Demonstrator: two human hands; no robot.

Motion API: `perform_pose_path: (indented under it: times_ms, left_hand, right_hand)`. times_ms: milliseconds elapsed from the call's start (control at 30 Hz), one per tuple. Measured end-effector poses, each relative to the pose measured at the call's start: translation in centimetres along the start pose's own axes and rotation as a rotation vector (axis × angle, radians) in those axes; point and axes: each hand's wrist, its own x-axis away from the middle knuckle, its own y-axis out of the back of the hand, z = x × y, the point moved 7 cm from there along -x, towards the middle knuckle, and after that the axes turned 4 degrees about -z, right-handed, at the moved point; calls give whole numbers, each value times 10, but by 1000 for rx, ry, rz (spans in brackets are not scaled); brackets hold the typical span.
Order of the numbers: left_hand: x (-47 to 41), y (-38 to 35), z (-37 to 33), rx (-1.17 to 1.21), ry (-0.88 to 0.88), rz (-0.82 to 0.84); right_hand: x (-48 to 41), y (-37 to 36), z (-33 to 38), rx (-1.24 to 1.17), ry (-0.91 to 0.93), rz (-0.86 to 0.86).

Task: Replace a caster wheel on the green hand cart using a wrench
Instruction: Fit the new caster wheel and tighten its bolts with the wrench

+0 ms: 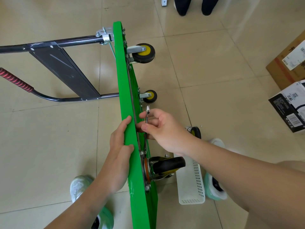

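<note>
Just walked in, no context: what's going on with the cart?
A person has the green cart stood on its edge. The left hand grips the deck's edge to steady it. The right hand holds a wrench, its lower end at a bolt beside the nearest caster, which is still mounted. A loose wheel lies beyond the right arm.

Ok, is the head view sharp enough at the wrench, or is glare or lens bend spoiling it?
Head view: the wrench in the right hand is sharp, no motion blur; soft glare on the floor tiles; wide-angle bend curves the green cart deck; light even, shadows faint.
</note>
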Motion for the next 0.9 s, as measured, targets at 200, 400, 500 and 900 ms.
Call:
perform_pose_path:
  times_ms: [200, 400, 500, 900]
  left_hand:
    - [1, 0, -4, 10, 13, 6]
    - [1, 2, -2, -16, 17, 8]
    - [1, 3, 0, -18, 16, 3]
    - [2, 5, -9, -22, 51, 14]
  right_hand:
    - [-5, 3, -4, -37, 34, -25]
    - [-6, 8, -3, -1, 112, -69]
    - [-1, 1, 1, -16, 159, -24]
    - [-43, 11, -28, -61, -38, -53]
